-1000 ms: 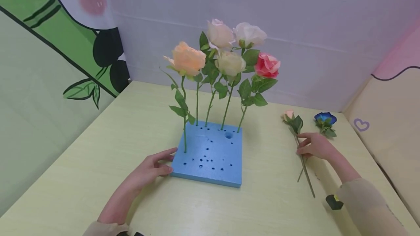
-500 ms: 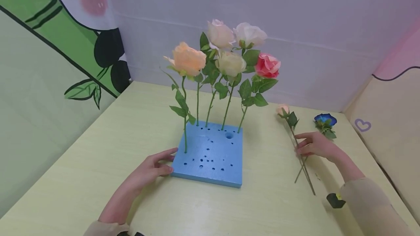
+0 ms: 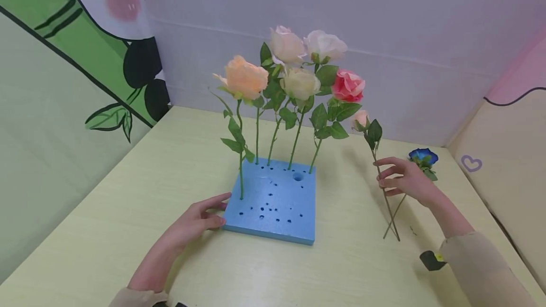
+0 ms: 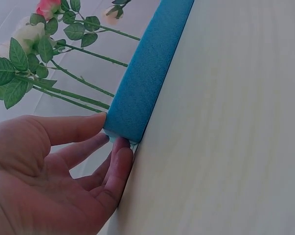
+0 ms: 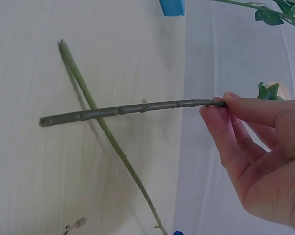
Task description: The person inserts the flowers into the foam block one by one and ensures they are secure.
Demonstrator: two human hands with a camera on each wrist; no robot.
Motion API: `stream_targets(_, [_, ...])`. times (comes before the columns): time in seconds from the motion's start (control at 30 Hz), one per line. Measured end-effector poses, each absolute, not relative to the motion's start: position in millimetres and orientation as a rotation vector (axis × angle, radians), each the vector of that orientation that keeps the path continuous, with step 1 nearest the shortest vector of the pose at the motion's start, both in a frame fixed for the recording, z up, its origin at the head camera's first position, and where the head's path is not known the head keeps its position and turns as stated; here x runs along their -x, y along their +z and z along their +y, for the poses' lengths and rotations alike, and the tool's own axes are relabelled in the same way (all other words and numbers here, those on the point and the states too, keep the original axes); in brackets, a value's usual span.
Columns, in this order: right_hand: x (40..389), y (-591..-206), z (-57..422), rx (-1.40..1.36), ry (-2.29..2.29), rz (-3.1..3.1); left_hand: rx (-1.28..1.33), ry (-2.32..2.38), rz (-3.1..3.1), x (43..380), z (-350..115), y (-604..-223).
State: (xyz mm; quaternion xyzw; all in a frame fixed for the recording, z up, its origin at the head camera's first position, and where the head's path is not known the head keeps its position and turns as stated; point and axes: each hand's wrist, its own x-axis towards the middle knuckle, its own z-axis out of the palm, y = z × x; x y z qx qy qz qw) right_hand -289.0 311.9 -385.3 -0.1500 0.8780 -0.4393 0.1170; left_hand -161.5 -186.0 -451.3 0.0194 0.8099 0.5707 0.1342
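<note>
My right hand (image 3: 407, 181) pinches the stem of a pale pink rose (image 3: 361, 118) between thumb and fingertips; the stem slants, bloom up, its lower end near the table. Beneath it lies a blue rose (image 3: 423, 156), its green stem (image 5: 120, 152) crossing under the held stem (image 5: 132, 108) in the right wrist view. My left hand (image 3: 194, 221) holds the front left corner of a blue block (image 3: 277, 195) pierced with holes, as the left wrist view shows. Standing in the block are a peach rose (image 3: 244, 77), a red-pink rose (image 3: 348, 85) and several pale roses (image 3: 300, 82).
The block stands on a light wooden table (image 3: 141, 193). A pale cloth wall (image 3: 405, 51) rises behind the table, and painted panels (image 3: 55, 122) flank it. A larger round hole (image 3: 297, 176) sits near the block's back right corner.
My right hand has raised the pale pink rose off the table, and its bloom has moved up and left. The left hand and the block have stayed in place.
</note>
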Motion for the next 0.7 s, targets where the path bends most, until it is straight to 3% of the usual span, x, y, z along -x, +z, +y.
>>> stream_targets(0.7, [260.8, -362.4, 262.8, 0.528, -1.846, 2.757, -0.025, 1.634, 2.355, 161.3, -185.9, -451.2])
